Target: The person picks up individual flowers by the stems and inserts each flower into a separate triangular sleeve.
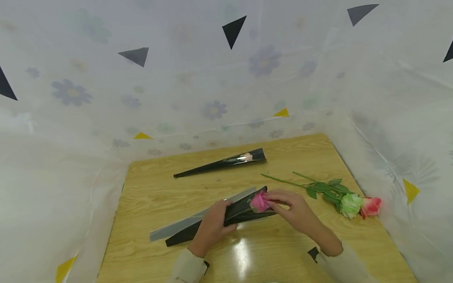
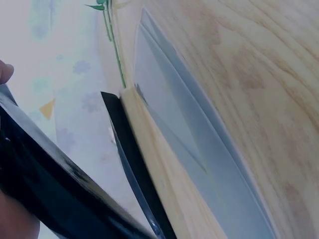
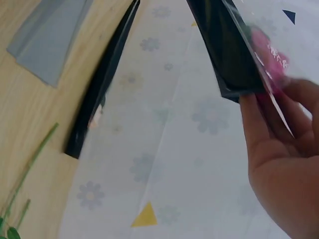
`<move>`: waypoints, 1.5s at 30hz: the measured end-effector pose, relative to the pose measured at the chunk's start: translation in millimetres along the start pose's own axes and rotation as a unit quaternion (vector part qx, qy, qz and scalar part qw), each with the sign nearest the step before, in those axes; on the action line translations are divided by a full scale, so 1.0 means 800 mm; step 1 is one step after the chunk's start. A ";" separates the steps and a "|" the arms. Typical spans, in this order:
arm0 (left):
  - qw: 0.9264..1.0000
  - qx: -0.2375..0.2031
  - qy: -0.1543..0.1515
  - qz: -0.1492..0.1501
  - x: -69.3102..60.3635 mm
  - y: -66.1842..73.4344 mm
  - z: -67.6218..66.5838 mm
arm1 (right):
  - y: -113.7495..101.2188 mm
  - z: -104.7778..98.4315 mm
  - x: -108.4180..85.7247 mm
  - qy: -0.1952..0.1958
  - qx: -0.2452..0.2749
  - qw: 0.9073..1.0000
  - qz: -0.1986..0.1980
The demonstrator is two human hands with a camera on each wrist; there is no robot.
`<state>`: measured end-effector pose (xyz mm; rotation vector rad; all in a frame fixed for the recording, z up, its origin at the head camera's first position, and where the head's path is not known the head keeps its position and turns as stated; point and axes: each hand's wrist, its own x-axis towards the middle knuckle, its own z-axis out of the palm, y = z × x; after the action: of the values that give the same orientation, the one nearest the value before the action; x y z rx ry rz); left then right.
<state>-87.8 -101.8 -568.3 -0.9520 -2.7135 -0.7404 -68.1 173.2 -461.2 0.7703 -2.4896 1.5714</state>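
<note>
My left hand (image 1: 213,226) grips a black flower sleeve (image 1: 238,213) with a clear front around its middle, holding it tilted above the table. In the mouth of the sleeve sits a pink artificial rose (image 1: 259,202); its stem is hidden inside. At that mouth my right hand (image 1: 295,210) pinches the rose with thumb and fingers. From the right wrist view, the fingertips meet the pink petals (image 3: 269,57) beside the clear film. The left wrist view shows the black sleeve (image 2: 55,184) with only parts of the left hand.
Behind the hands lies another black sleeve (image 1: 219,165) with a pale rose inside. A flat grey sleeve (image 1: 198,218) lies on the wooden table (image 1: 141,196). To the right are a green-white rose (image 1: 351,205) and a pink-red rose (image 1: 371,206) on leafy stems. Patterned white curtains (image 1: 177,90) surround the table.
</note>
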 end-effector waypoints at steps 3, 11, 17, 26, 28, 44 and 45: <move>1.000 0.001 -0.010 -0.002 0.000 0.001 -0.004 | 0.018 -0.004 -0.001 -0.065 -0.024 0.998 0.002; 0.999 0.028 -0.038 0.017 0.007 0.010 -0.009 | 0.028 -0.010 0.002 -0.202 -0.069 0.977 0.024; 0.998 0.046 -0.045 0.023 0.005 0.005 -0.007 | 0.026 -0.017 -0.002 -0.063 -0.137 0.987 0.056; 0.992 0.083 -0.083 0.054 0.011 0.006 0.002 | 0.038 0.031 -0.007 -0.062 -0.361 0.919 -0.148; 0.989 0.094 -0.094 0.059 0.013 0.012 0.006 | 0.040 0.049 -0.012 -0.102 -0.402 0.899 -0.138; 0.985 0.107 -0.129 0.041 -0.001 0.024 0.028 | 0.071 0.080 -0.035 -0.134 -0.467 0.871 -0.075; 0.986 0.101 -0.129 0.035 -0.005 0.019 0.026 | 0.074 0.075 -0.036 -0.134 -0.469 0.870 -0.073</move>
<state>-75.0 -83.4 -581.7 -1.1579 -2.8829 -0.3394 -60.1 151.8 -546.9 0.9688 -2.7970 0.0846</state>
